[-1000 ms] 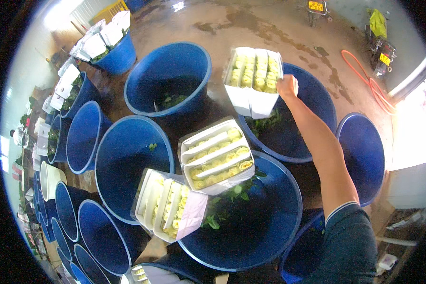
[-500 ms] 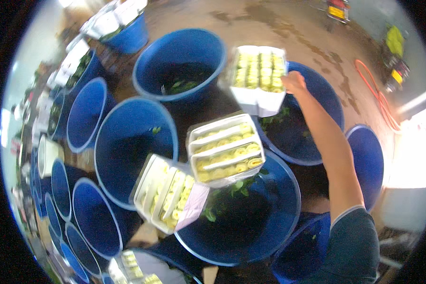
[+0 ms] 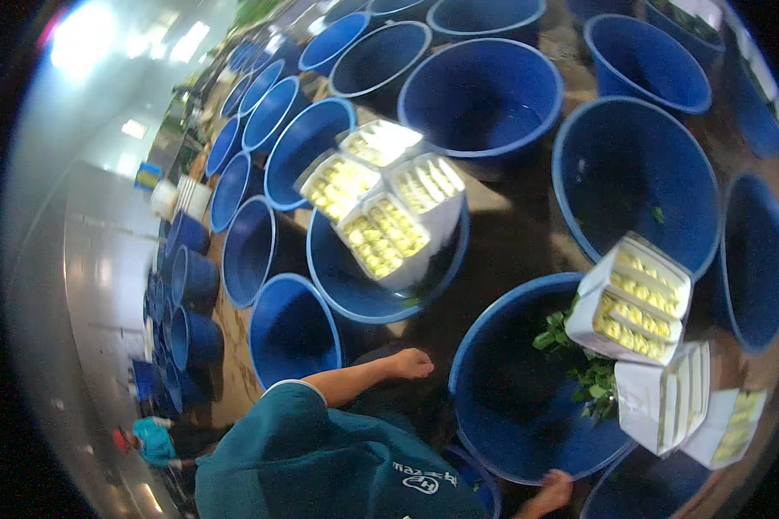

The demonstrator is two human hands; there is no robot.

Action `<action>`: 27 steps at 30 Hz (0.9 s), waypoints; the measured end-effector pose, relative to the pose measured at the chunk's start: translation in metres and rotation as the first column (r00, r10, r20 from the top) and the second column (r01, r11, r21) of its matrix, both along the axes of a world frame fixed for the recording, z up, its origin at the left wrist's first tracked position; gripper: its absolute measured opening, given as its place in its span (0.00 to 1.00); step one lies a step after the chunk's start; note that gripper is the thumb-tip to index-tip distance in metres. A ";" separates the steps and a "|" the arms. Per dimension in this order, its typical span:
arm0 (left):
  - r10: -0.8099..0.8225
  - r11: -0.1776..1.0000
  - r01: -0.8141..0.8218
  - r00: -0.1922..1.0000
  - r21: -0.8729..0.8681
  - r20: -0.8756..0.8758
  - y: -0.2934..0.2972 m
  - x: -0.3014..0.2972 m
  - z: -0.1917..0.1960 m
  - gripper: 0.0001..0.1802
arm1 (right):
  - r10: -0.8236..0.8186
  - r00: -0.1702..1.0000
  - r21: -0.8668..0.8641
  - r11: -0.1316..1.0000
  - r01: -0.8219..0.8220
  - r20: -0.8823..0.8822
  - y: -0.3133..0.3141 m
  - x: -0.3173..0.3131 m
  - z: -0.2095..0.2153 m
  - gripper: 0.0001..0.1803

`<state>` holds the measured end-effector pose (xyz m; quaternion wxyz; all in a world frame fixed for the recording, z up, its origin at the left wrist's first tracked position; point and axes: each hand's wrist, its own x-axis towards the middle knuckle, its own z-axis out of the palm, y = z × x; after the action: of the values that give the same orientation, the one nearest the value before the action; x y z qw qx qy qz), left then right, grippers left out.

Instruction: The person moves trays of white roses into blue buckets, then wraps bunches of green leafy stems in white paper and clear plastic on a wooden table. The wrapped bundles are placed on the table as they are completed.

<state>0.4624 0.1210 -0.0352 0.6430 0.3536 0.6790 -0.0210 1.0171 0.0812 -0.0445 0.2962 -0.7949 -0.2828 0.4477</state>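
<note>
My left hand (image 3: 413, 363) hangs in front of my teal shirt, its fingers curled in with nothing seen in them. Low in the picture, my right hand (image 3: 552, 495) is by the near rim of a large blue tub (image 3: 460, 406); blur hides how its fingers lie. At that tub's right side leans a bunch of pale yellow flowers (image 3: 636, 316), its blooms rowed between white card dividers. Green leaves (image 3: 593, 385) stick out below it. Beside it stand a second white-wrapped bunch (image 3: 664, 398) and a third (image 3: 729, 428).
Ahead, another blue tub (image 3: 388, 313) holds several wrapped flower bunches (image 3: 385, 233). Many blue tubs, such as one on the left (image 3: 294, 333) and one at the far middle (image 3: 480, 95), crowd the wet floor. A person in teal (image 3: 154, 441) is at the lower left.
My view has swung to the left. My right hand, earlier at a wrapped flower bunch, is now low by the tub's rim, away from that bunch. My left hand has come into view.
</note>
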 end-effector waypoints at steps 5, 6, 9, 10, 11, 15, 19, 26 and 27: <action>0.259 0.964 -0.261 0.965 0.045 0.042 -0.014 -0.018 0.011 0.21 | 0.054 0.877 -0.370 0.893 -0.256 -0.478 -0.045 -0.179 0.040 0.23; 0.311 0.947 -0.314 0.949 0.071 0.050 -0.019 -0.025 0.009 0.21 | 0.121 0.871 -0.385 0.862 -0.330 -0.477 -0.039 -0.204 0.048 0.27; 0.452 0.871 -0.463 0.886 0.163 0.101 -0.030 -0.052 -0.001 0.20 | 0.213 0.868 -0.318 0.870 -0.378 -0.448 -0.011 -0.249 0.062 0.22; 0.512 0.838 -0.528 0.848 0.136 0.138 -0.032 -0.062 -0.006 0.20 | 0.280 0.875 -0.302 0.860 -0.412 -0.395 0.000 -0.258 0.063 0.22; 0.564 0.807 -0.583 0.808 0.096 0.170 -0.036 -0.076 -0.012 0.19 | 0.285 0.861 -0.277 0.863 -0.422 -0.422 0.011 -0.266 0.063 0.21; 0.647 0.728 -0.681 0.721 0.082 0.249 -0.046 -0.127 -0.028 0.18 | 0.395 0.854 -0.173 0.866 -0.469 -0.339 0.057 -0.315 0.068 0.21; 0.787 0.530 -0.838 0.542 0.127 0.294 -0.053 -0.191 -0.022 0.17 | 0.511 0.801 -0.113 0.817 -0.565 -0.311 0.103 -0.397 0.081 0.20; 0.906 0.229 -0.956 0.279 0.185 0.318 -0.013 -0.269 0.014 0.35 | 0.733 0.641 0.051 0.667 -0.744 -0.227 0.211 -0.520 0.064 0.18; 0.908 0.254 -0.942 0.310 0.219 0.281 -0.004 -0.271 0.018 0.38 | 0.791 0.602 0.079 0.611 -0.788 -0.110 0.231 -0.533 0.054 0.19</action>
<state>0.1914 0.1169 -0.0174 0.4919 -0.0048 0.7159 0.4955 0.4840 0.3118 0.0090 0.0955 -0.5536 -0.5888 0.5812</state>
